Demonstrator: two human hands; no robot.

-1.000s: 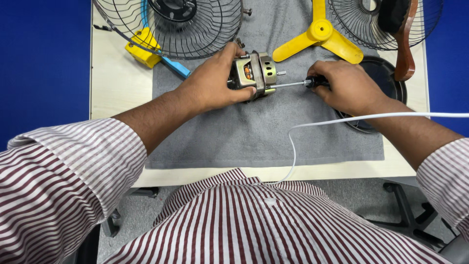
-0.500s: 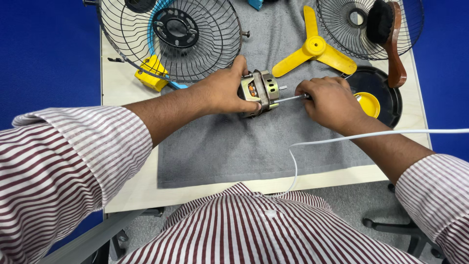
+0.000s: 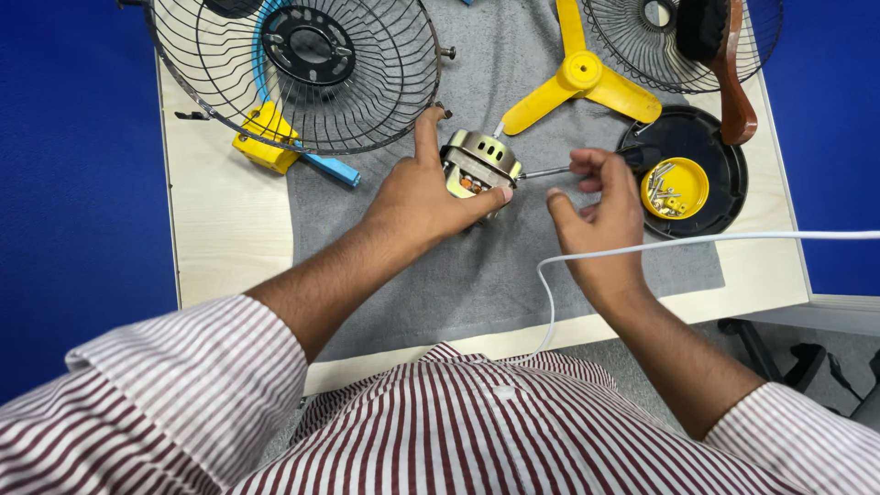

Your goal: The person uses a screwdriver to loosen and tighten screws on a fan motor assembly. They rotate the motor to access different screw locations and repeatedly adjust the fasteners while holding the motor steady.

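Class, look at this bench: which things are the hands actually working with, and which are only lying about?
In use:
left hand on the fan motor
right hand on the screwdriver

Lying about:
yellow fan blade
wire guards
black dish with small yellow cup of screws
brown brush

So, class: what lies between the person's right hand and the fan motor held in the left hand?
In the head view, a screwdriver shaft spans the gap from the right hand to the fan motor; grey mat lies beneath.
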